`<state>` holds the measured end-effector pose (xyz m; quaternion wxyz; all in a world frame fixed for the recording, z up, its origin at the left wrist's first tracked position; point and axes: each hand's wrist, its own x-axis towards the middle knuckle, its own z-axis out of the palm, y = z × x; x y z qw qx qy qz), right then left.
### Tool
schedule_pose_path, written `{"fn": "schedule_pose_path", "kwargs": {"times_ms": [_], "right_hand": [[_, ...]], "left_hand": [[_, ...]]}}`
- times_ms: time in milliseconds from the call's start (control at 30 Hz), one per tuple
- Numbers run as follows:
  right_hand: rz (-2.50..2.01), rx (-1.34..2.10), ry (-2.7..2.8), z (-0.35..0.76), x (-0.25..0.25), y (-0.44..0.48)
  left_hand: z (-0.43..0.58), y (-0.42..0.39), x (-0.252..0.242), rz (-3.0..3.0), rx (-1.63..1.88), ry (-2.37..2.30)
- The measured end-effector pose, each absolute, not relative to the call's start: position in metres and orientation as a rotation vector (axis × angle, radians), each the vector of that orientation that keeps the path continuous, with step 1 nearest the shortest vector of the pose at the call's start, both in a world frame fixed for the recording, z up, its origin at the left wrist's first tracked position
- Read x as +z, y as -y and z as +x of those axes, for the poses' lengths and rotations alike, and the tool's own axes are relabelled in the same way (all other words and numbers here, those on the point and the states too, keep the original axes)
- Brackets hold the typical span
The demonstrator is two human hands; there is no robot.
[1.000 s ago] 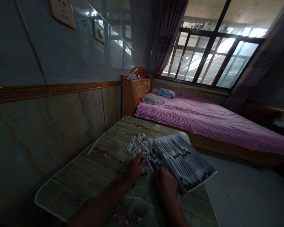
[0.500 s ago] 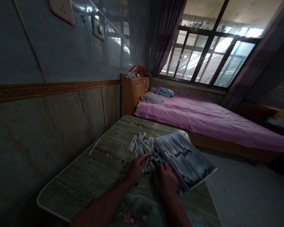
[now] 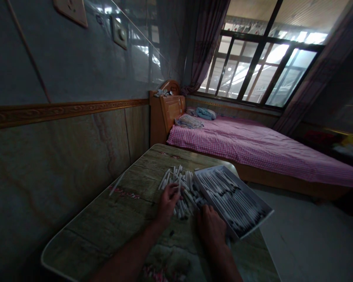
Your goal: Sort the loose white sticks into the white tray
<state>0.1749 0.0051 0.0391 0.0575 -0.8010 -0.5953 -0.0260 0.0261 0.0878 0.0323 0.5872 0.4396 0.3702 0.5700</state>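
Sticks [image 3: 189,179], white and too jumbled to be counted, are heaped in one pile on one table [image 3: 106,231], just beside one shallow box [image 3: 214,197]. More pale sticks with dark ends, also too many to be counted, are laid in rows inside the box. One white stick [image 3: 179,186] is pinched between the narrowed thumb and fingers of the left hand [image 3: 168,197], over the pile. The right hand [image 3: 211,223] is placed just beside the box, its fingers curled; whether anything is gripped by them cannot be told. One stray stick [image 3: 117,184] is left near the table's wall-side edge, and one dark bit [image 3: 172,233] is seen between the two forearms. Beyond the table, one bed [image 3: 238,137] with one wooden headboard [image 3: 172,111] is seen. One window [image 3: 247,70] is flanked by two curtains [image 3: 204,43].
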Motion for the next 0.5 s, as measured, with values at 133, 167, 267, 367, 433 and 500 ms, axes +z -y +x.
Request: {"fn": "schedule_pose_path", "kwargs": {"times_ms": [133, 167, 267, 367, 433, 500], "right_hand": [[-2.341, -0.129, 1.825, 0.174, 0.037, -0.002], [-2.306, -0.136, 1.852, 0.172, 0.037, -0.002], [-2.27, -0.117, 1.942, 0.165, 0.039, -0.002], [-2.325, -0.095, 1.971, 0.16, 0.042, -0.005], [-2.376, -0.078, 1.968, 0.159, 0.043, -0.007], [-2.414, -0.06, 1.964, 0.16, 0.043, -0.007]], "left_hand": [[0.028, -0.091, 0.03, 0.882, 1.296, -0.829], [0.028, -0.092, 0.029, 0.843, 1.29, -0.818], [0.03, -0.097, 0.026, 0.732, 1.284, -0.773], [0.03, -0.099, 0.025, 0.66, 1.262, -0.719], [0.03, -0.098, 0.026, 0.639, 1.236, -0.696], [0.029, -0.097, 0.028, 0.628, 1.214, -0.69]]}}
